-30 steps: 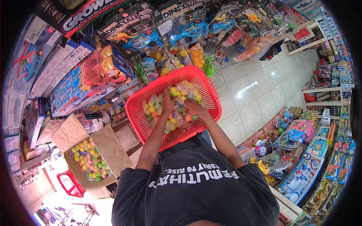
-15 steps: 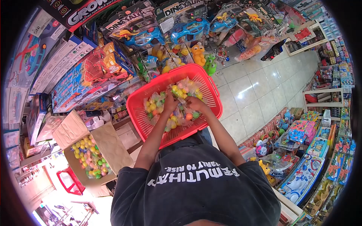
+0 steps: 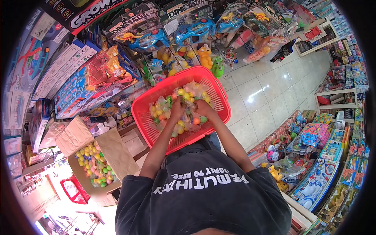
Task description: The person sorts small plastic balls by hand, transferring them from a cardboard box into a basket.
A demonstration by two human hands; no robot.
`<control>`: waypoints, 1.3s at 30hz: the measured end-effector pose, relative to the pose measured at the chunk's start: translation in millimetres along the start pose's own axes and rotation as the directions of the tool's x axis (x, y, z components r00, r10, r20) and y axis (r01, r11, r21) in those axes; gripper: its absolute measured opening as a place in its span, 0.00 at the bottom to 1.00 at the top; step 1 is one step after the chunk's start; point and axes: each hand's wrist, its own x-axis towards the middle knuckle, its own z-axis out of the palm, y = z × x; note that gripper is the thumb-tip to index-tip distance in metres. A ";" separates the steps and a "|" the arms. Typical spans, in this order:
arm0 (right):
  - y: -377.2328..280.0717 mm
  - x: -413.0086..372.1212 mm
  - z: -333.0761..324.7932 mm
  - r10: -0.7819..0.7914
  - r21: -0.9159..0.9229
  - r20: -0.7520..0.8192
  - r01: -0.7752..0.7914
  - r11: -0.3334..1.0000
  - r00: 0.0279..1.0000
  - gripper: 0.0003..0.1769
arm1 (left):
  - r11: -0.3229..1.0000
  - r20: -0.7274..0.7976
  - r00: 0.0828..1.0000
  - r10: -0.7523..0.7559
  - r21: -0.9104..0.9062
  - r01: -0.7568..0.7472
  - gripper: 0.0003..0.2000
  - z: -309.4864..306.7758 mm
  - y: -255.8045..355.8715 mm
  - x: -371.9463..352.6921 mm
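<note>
A red plastic basket (image 3: pixel 141 117) with slotted walls holds clear plastic bags of small yellow, pink, orange and green balls (image 3: pixel 181 124). Both hands are inside it, close together over the bags. My left hand (image 3: pixel 177 108) is closed, its fingertips pinching the plastic of a bag of balls (image 3: pixel 190 93). Opposite it, my right hand (image 3: pixel 203 109) has its fingers curled onto the same bag's near side. The fingertips are partly hidden by the plastic.
An open cardboard box (image 3: pixel 114 147) with more bagged balls stands at the left. Boxed toys (image 3: pixel 92 76) are stacked beyond it. Packaged dinosaur toys (image 3: pixel 196 31) hang ahead. Tiled floor (image 3: pixel 262 94) lies to the right, with toy shelves (image 3: pixel 313 176) nearer me.
My hands have shifted slightly within the basket, with the bag's plastic between them. The view has tilted a little; the basket stays in place.
</note>
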 end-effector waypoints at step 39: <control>17.1 -11.2 12.4 0.078 -0.125 0.289 -0.043 0.991 0.954 0.10 | 1.000 0.034 0.999 -0.002 0.016 0.002 0.27 10.8 21.4 -37.4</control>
